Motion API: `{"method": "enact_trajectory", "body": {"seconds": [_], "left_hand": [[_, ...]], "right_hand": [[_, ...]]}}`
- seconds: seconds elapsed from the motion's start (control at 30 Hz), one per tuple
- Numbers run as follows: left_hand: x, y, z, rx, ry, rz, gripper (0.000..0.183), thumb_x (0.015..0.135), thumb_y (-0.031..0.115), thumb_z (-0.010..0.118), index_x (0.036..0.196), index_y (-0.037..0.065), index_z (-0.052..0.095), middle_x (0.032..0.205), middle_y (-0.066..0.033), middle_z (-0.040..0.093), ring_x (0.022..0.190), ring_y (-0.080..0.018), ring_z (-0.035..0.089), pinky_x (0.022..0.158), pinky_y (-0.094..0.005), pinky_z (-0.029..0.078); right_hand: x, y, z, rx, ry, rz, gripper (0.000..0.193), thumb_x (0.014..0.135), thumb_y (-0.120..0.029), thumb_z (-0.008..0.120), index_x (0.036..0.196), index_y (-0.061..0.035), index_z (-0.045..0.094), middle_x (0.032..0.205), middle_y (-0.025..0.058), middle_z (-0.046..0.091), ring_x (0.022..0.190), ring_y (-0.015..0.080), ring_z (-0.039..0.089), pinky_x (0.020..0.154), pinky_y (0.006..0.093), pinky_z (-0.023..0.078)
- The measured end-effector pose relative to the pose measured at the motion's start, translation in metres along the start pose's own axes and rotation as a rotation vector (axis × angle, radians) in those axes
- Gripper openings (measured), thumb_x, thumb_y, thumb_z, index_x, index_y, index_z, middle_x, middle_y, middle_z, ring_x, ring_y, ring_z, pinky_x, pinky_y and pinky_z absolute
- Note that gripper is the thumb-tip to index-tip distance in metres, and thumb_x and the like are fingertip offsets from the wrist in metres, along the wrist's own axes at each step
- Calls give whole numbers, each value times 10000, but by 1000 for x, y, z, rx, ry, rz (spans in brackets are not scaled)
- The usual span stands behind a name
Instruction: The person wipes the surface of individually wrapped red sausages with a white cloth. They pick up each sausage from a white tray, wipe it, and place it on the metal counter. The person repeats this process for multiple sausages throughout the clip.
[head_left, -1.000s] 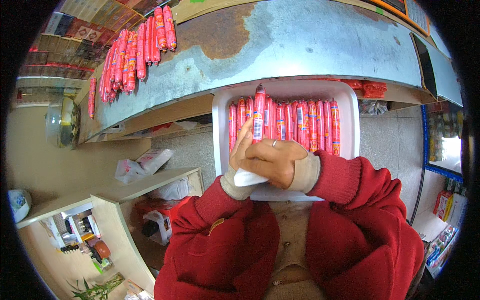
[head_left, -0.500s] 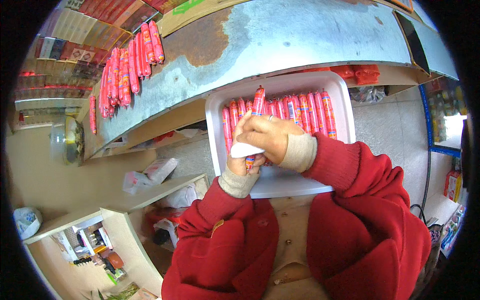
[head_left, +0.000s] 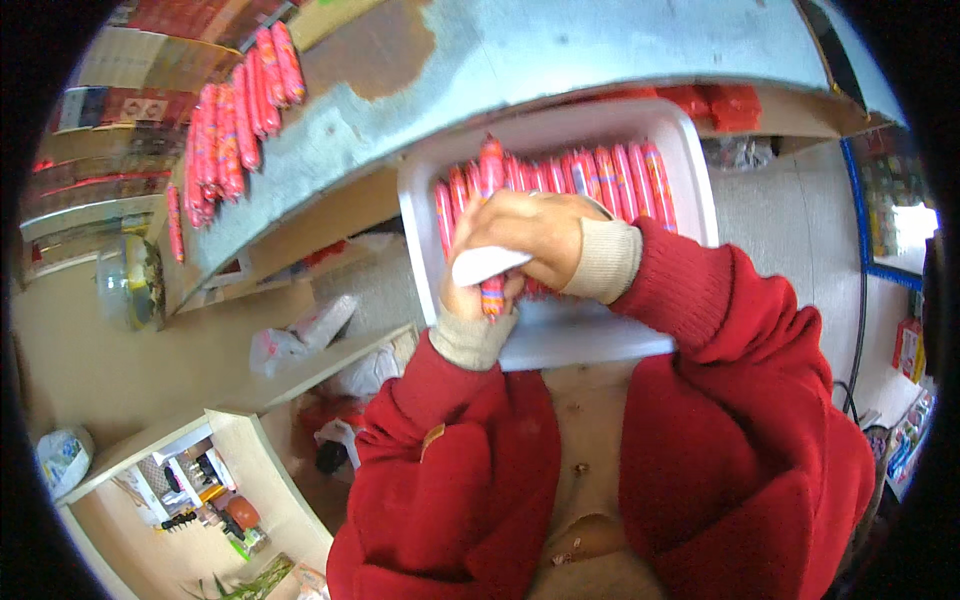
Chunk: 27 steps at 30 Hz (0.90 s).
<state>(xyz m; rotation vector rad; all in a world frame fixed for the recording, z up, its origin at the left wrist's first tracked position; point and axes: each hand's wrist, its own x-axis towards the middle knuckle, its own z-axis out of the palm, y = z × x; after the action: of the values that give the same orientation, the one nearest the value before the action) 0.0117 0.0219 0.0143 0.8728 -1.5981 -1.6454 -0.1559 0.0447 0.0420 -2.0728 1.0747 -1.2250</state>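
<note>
Sausages (head_left: pixel 600 175), red and plastic-wrapped, lie side by side in a white rectangular tray (head_left: pixel 690 150) at twelve o'clock from our chest, and that is where we are working. We have both hands over the near half of the tray, stacked one on the other. Our right hand (head_left: pixel 535 235) comes in from three o'clock, its fingers curled together over a single sausage (head_left: pixel 490 165) that stands out from the row, its tip poking up toward twelve o'clock and its lower end (head_left: pixel 492 297) showing beneath our knuckles. A white cloth or scrap of paper (head_left: pixel 485 265), we cannot tell which, is pinched in the same grip, sticking out toward nine o'clock. Our left hand (head_left: pixel 470 300) sits just under the right at six o'clock from it, mostly hidden; its fingers seem wrapped around the lower part of that sausage, though we cannot tell how tightly. Beige cuffs and red sleeves (head_left: pixel 720 300) run back to us. The tray rests against the edge of a worn blue-grey metal counter (head_left: pixel 560 50), rust-stained near the top. At ten o'clock on that counter a second batch of red sausages (head_left: pixel 225 120) lies in a loose heap, well apart from the tray. At eight o'clock, lower down, a crumpled plastic bag (head_left: pixel 300 335) sits on a pale shelf (head_left: pixel 150 450).
</note>
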Motion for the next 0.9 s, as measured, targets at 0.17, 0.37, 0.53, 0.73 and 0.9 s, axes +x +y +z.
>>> {"method": "enact_trajectory", "body": {"seconds": [0.17, 0.37, 0.53, 0.73, 0.9], "left_hand": [[6, -11, -14, -626, -190, -296, 395, 914, 232, 523, 1264, 60, 465, 957, -114, 574, 743, -180, 552, 657, -287, 444], [11, 2, 6, -691, -57, -364, 362, 961, 265, 414, 1296, 131, 389, 852, -84, 497, 674, -148, 492, 414, -218, 371], [15, -9, -2, -598, 33, -221, 409, 973, 276, 429, 1313, 50, 394, 975, -126, 582, 785, -177, 583, 674, -299, 487], [14, -17, -9, -265, -28, -96, 373, 964, 258, 464, 1264, 39, 437, 952, -95, 554, 750, -159, 544, 655, -288, 472], [7, -3, 4, -671, 50, -428, 354, 964, 276, 453, 1248, 64, 457, 934, -72, 560, 610, -128, 461, 460, -213, 348]], "right_hand": [[1, 2, 11, -133, 9, -46, 293, 727, -134, 639, 1009, -139, 560, 968, 87, 552, 858, 318, 604, 714, 398, 512], [7, 21, -24, -239, 320, 122, 159, 760, -24, 579, 915, -54, 558, 853, 153, 546, 814, 366, 567, 683, 407, 476], [-6, -9, 13, -317, -108, -107, 167, 792, -102, 548, 957, -108, 572, 946, 75, 565, 828, 267, 613, 699, 338, 518], [-1, 0, 11, -127, 27, -79, 178, 736, -54, 585, 909, -97, 590, 923, 81, 570, 830, 276, 610, 678, 360, 511], [9, 24, -13, -259, 333, 160, 158, 742, -9, 620, 890, -64, 625, 874, 98, 589, 836, 292, 593, 733, 341, 483]]}}
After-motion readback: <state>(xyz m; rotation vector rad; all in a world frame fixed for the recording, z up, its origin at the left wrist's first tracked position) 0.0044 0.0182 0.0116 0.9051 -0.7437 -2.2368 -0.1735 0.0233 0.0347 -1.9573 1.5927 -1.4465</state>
